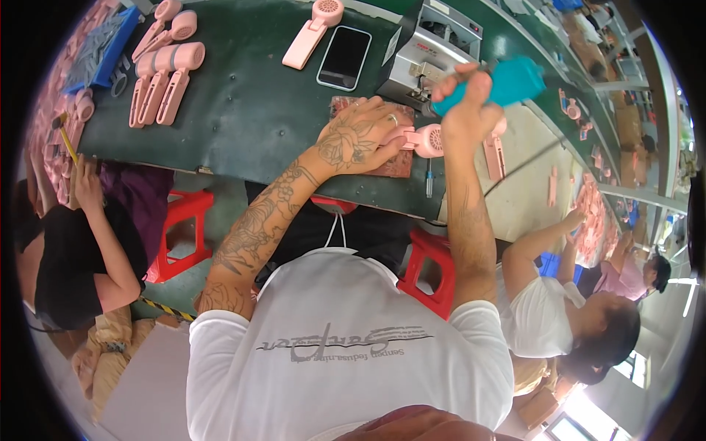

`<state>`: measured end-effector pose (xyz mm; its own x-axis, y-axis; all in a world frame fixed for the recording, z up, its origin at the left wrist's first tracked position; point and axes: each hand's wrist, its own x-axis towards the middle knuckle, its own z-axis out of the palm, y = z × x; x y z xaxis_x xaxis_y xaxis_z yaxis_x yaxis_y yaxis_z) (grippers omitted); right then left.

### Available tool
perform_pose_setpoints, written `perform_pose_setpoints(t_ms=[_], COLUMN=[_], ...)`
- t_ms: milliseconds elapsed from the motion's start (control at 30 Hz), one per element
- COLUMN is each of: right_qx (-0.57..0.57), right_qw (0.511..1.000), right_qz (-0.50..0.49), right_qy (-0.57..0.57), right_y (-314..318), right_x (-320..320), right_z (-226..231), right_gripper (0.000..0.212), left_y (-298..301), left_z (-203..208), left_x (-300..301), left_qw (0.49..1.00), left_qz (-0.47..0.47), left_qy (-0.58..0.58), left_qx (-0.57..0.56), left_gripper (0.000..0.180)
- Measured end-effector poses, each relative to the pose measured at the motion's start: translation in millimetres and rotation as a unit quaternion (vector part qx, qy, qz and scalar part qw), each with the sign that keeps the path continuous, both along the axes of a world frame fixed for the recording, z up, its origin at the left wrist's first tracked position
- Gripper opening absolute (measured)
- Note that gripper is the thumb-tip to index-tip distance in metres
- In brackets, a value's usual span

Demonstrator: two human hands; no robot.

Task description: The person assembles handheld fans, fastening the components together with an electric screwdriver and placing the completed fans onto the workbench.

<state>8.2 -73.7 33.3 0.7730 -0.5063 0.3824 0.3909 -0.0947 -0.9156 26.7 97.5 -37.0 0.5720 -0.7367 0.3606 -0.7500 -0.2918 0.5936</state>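
My left hand [360, 136], with a ring on one finger, lies over a pink handheld fan [428, 140] and presses it onto a reddish mat [393, 165]. The fan's round grille sticks out to the right; its handle is mostly under my palm. My right hand [471, 103] is wrapped round a teal power screwdriver [517, 81], raised above the bench. The tool's tip points left, toward the front of a grey metal screw feeder [434, 45]. Whether a screw sits on the tip is too small to tell.
Several pink fans [170, 87] lie at the left, near a blue tray [103, 51] of grey parts. A phone [344, 58] and another fan [312, 33] lie at the back. A small screwdriver [429, 180] is near the front edge. Co-workers sit on both sides.
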Motion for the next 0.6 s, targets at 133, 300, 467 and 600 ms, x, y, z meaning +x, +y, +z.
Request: perform_pose_setpoints(t_ms=[133, 300, 467, 600], right_qx=[0.013, -0.009, 0.046, 0.055], right_qw=[0.999, 0.998, 0.996, 0.997], right_qz=[0.025, 0.055, 0.070, 0.058], right_qy=[0.020, 0.038, 0.000, 0.005], right_y=[-2.6, 0.5, -3.3, -1.1], right_x=[-38.6, -48.2, -49.0, -49.3], right_z=[-0.9, -5.9, -19.3, -24.7], right_gripper=[0.051, 0.065, 0.052, 0.055], left_y=[-4.6, -1.8, -3.9, -1.9], left_z=[-4.7, 4.4, 2.8, 0.4], left_x=[1.1, 4.1, 4.4, 3.7], left_qw=[1.000, 0.999, 0.999, 0.999], left_qz=[-0.010, -0.032, -0.038, -0.028], left_qy=[-0.011, 0.036, 0.039, 0.028], left_qx=[-0.014, 0.010, 0.008, 0.017], left_gripper=[0.038, 0.037, 0.036, 0.037])
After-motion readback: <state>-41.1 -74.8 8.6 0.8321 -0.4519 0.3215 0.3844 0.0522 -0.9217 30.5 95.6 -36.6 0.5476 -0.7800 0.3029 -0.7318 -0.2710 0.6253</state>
